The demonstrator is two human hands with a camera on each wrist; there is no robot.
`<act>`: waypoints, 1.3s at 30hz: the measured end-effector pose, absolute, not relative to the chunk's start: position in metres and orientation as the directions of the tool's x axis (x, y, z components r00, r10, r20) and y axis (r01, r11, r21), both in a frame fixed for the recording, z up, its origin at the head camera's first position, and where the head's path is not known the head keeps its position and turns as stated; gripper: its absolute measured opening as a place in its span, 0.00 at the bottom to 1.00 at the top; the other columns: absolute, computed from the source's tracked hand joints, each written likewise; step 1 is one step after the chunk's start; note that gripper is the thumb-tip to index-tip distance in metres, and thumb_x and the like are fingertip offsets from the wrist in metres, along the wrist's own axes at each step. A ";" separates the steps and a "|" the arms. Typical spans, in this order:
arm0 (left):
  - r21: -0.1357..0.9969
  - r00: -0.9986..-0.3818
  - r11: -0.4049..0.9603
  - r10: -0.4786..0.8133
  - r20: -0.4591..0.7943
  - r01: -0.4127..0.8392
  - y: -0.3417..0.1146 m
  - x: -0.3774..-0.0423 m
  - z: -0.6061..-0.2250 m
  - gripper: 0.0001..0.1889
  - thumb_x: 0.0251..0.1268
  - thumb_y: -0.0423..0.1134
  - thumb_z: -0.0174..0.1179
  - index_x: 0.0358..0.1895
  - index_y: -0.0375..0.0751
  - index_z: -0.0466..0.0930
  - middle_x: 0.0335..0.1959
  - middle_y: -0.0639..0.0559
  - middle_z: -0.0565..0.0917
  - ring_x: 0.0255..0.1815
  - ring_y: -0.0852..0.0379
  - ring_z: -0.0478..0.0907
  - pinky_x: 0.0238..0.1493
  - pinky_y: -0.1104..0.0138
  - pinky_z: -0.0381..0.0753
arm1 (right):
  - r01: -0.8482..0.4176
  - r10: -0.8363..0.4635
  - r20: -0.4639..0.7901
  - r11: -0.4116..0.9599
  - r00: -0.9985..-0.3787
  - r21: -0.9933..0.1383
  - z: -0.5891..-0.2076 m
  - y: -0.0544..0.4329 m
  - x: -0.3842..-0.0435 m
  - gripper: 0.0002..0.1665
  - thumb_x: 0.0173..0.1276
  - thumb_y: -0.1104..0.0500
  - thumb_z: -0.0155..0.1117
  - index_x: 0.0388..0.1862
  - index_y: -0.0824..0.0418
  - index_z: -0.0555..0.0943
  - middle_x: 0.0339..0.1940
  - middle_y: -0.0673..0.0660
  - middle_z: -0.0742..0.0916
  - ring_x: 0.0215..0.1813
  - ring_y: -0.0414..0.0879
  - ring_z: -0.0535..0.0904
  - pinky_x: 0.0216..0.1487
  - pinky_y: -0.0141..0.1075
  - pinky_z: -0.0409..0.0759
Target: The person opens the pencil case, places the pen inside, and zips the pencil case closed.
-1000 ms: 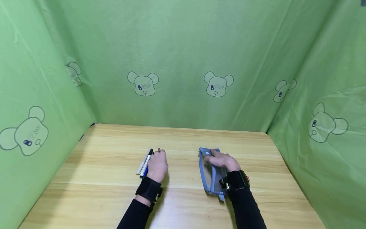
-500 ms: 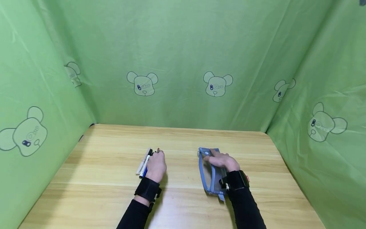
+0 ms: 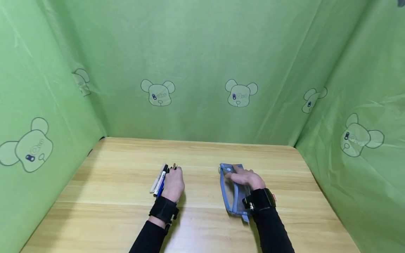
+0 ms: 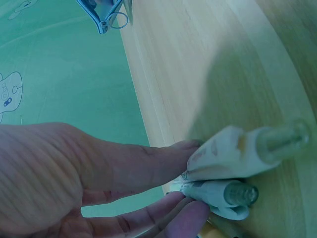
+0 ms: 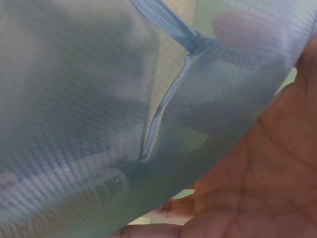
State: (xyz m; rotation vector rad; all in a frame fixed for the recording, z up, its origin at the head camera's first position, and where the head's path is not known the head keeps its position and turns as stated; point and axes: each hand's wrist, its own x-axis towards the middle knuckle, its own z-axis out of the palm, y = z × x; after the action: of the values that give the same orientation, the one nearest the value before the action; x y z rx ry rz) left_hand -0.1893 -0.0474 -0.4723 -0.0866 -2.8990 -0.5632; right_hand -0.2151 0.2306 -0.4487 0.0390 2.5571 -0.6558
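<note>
My left hand is over a row of pens left of centre on the table. In the left wrist view its thumb and fingers pinch a white pen and a second pale pen, their clear ends pointing away. Beside this hand lie a slim pale pen, a white marker with black ends and a blue pen. To the right, a see-through mesh pencil case with blue zip edging lies unzipped. My right hand holds its far side, mesh between thumb and fingers.
The wooden table has its far edge against a green curtain printed with bear heads. The curtain also encloses both sides. A small ring hangs from the pencil case's corner. Bare wood separates the pens from the case.
My left hand has shifted slightly left, and more of the blue pen shows beside it. The marker has turned a little. My right hand and the pencil case have stayed put.
</note>
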 end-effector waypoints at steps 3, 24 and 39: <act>0.386 -0.986 0.919 0.014 0.167 0.079 -0.047 -0.190 -0.473 0.05 0.56 0.18 0.59 0.35 0.27 0.79 0.33 0.28 0.84 0.35 0.35 0.85 0.32 0.50 0.86 | 0.140 -0.095 -0.467 0.885 -0.879 -0.443 -0.450 0.231 -0.215 0.51 0.69 0.35 0.51 0.84 0.54 0.49 0.82 0.68 0.60 0.80 0.79 0.44 0.76 0.73 0.51; 0.439 -0.984 0.898 -0.054 0.168 0.025 -0.043 -0.188 -0.475 0.05 0.56 0.17 0.58 0.35 0.25 0.79 0.32 0.27 0.84 0.29 0.36 0.85 0.24 0.56 0.85 | 0.110 -0.113 -0.457 0.894 -0.882 -0.434 -0.452 0.230 -0.216 0.51 0.70 0.36 0.49 0.84 0.57 0.49 0.82 0.69 0.62 0.81 0.76 0.46 0.78 0.71 0.46; 0.467 -0.995 0.884 -0.058 0.077 -0.016 -0.041 -0.192 -0.476 0.08 0.55 0.17 0.60 0.38 0.26 0.80 0.32 0.27 0.84 0.27 0.38 0.84 0.21 0.59 0.83 | 0.145 -0.084 -0.476 0.893 -0.876 -0.426 -0.451 0.231 -0.214 0.51 0.70 0.34 0.49 0.85 0.53 0.47 0.83 0.69 0.58 0.80 0.80 0.43 0.77 0.72 0.50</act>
State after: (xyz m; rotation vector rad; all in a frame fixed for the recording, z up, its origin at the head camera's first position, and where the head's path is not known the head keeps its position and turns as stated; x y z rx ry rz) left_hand -0.1923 -0.0407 -0.4755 0.0584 -2.9627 -0.7334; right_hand -0.2137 0.2307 -0.4507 0.0442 2.5622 -0.6288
